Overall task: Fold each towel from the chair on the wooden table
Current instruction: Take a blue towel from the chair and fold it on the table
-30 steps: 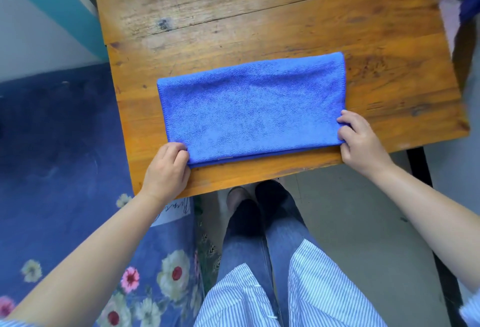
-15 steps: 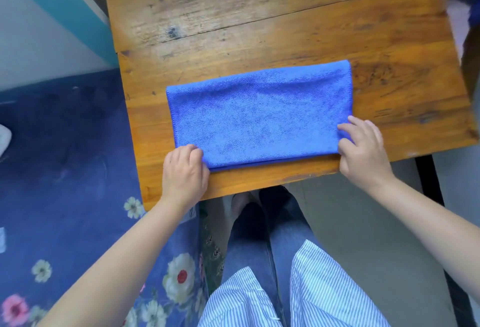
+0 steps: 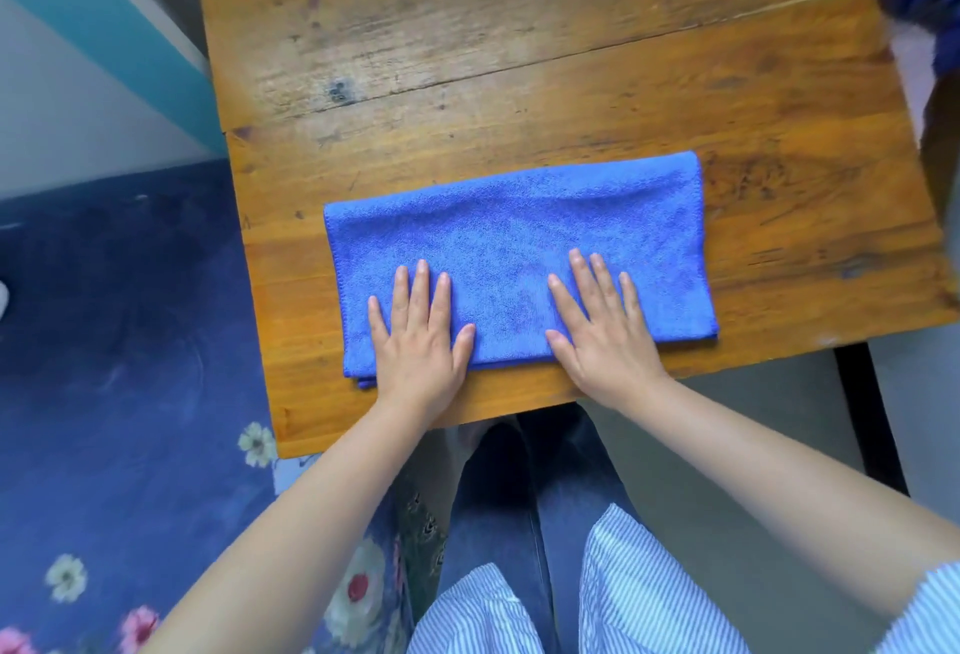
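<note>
The left hand [image 3: 418, 341] and right hand [image 3: 602, 336] lie flat, fingers spread, on the folded, fuzzy blue rectangular towel [image 3: 519, 238] atop the scuffed, grainy wooden table [image 3: 519, 56].

Both bare hands lie flat, palms down, side by side.

The left hand [image 3: 418, 341] spreads its fingers, pointing far, thumb out to the right. The right hand [image 3: 602, 336] angles slightly leftward, fingers fanned, thumb toward the left hand. Both bare forearms reach in from the near edge.
</note>
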`<state>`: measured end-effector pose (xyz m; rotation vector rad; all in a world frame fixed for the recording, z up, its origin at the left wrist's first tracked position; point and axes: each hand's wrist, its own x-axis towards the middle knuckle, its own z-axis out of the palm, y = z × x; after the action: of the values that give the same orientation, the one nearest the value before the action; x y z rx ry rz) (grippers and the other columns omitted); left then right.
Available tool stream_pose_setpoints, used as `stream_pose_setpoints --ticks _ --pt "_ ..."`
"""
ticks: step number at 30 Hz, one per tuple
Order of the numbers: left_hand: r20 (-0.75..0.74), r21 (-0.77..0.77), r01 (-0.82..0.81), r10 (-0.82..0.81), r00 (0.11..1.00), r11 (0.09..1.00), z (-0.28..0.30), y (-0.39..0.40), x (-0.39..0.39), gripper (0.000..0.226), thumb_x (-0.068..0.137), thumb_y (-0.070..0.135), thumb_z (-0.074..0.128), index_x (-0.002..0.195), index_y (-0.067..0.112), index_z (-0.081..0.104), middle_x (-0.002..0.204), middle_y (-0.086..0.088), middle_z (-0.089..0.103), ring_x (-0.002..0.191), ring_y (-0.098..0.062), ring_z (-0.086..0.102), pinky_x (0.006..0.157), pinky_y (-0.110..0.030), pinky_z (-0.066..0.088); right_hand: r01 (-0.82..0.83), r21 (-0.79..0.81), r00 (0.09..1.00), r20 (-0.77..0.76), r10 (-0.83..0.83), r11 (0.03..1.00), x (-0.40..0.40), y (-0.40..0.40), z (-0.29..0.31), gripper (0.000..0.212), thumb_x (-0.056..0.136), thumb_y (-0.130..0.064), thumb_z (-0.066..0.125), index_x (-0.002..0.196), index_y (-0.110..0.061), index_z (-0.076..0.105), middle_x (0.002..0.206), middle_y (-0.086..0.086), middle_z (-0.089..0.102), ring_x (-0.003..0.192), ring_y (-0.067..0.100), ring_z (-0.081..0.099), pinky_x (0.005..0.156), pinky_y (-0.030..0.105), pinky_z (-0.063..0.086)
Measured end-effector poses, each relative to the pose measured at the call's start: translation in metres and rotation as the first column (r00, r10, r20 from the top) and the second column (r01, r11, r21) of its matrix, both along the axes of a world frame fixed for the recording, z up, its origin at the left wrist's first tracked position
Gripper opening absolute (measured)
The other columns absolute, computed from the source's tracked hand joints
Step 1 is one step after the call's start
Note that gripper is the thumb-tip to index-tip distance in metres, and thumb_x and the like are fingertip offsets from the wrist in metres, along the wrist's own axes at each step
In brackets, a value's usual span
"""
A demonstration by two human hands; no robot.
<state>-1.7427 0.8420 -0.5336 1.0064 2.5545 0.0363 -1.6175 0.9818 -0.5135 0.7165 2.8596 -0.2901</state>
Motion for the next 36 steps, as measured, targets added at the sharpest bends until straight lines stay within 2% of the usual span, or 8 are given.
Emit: stream_pose_setpoints --ticks 3,5,8,14,19,27,31,36 --pt "-0.029 0.099 0.071 -0.069 0.997 0.992 0.006 0.025 -0.022 0.054 0.097 0.032 0.033 0.147 0.016 0.018 0.157 -0.001 0.009 0.146 -0.021 0.001 0.114 -0.044 0.002 0.026 -0.064 0.995 -0.1 -0.032 0.998 -0.026 0.01 -0.001 0.051 0.081 -0.022 0.053 0.128 -0.001 0.05 0.14 0.022 0.042 0.128 0.044 0.04 0.102 0.06 0.029" --pt "-0.048 0.117 0.074 -0.069 0.996 0.99 0.007 0.045 -0.039 0.052 0.098 0.03 0.032 0.147 0.017 0.019 0.157 0.0 0.01 0.146 -0.02 0.002 0.115 -0.044 0.004 0.047 -0.129 0.997 -0.059 -0.055 0.99 -0.052 0.02 -0.007 0.053 0.093 -0.026 0.041 0.141 -0.008 0.03 0.153 0.013 0.019 0.142 0.033 0.015 0.114 0.049 0.007" --pt "-0.044 0.061 0.03 -0.027 0.999 0.998 -0.001 0.055 -0.058 0.052 0.098 0.034 0.031 0.147 0.023 0.017 0.157 0.002 0.008 0.146 -0.019 0.001 0.115 -0.043 0.001 0.041 -0.104 0.999 -0.005 -0.041 0.994 -0.075 0.041 -0.019 0.054 0.096 -0.033 0.032 0.146 -0.019 0.015 0.157 0.0 0.004 0.145 0.022 0.0 0.113 0.041 -0.009" --pt "-0.057 0.03 -0.155 0.157 0.986 0.987 -0.009 0.038 -0.08 0.056 0.094 0.044 0.036 0.145 0.027 0.021 0.157 -0.002 0.008 0.145 -0.029 -0.001 0.114 -0.05 0.0 0.251 -0.061 0.968 0.041 -0.249 0.966 -0.022 0.099 -0.018 0.054 0.095 -0.033 0.038 0.145 -0.021 0.021 0.156 0.001 0.012 0.144 0.023 0.006 0.115 0.043 0.001" --pt "-0.045 -0.038 -0.214 0.213 0.976 0.976 -0.001 0.045 -0.075 0.057 0.095 0.042 0.034 0.147 0.024 0.017 0.157 -0.011 0.0 0.144 -0.033 -0.006 0.113 -0.055 0.0 0.512 -0.149 0.859 0.069 -0.508 0.846 0.023 0.096 -0.003 0.059 0.095 -0.029 0.04 0.145 -0.012 0.016 0.156 0.009 0.007 0.144 0.028 0.003 0.115 0.046 0.005" --pt "-0.027 0.106 0.18 -0.178 0.984 0.978 0.021 0.13 -0.046 0.056 0.092 0.028 0.043 0.143 0.011 0.026 0.15 -0.011 0.028 0.141 -0.026 0.021 0.112 -0.042 0.019 0.753 -0.1 0.655 0.209 -0.727 0.65 0.04 0.044 0.014 0.069 0.086 -0.031 0.057 0.141 -0.007 0.024 0.136 0.015 0.039 0.12 0.035 0.04 0.1 0.048 0.029" --pt "0.106 0.07 0.409 -0.415 0.904 0.91 0.033 0.193 -0.027 0.05 0.088 0.019 0.047 0.136 0.01 0.036 0.137 -0.011 0.044 0.124 -0.03 0.039 0.099 -0.039 0.034 0.83 -0.269 0.548 0.236 -0.803 0.488 0.036 0.05 0.018 0.062 0.084 -0.026 0.062 0.133 -0.003 0.031 0.125 0.02 0.044 0.114 0.038 0.048 0.089 0.042 0.041" --pt "0.445 0.098 0.218 -0.238 0.863 0.971 0.047 0.243 -0.016 0.055 0.083 0.012 0.051 0.137 0.019 0.039 0.127 -0.006 0.053 0.115 -0.027 0.052 0.095 -0.033 0.044 0.852 -0.362 0.484 0.274 -0.831 0.377 0.037 0.062 0.018 0.039 0.08 -0.022 0.066 0.111 -0.006 0.048 0.11 0.015 0.062 0.108 0.034 0.054 0.084 0.039 0.042"
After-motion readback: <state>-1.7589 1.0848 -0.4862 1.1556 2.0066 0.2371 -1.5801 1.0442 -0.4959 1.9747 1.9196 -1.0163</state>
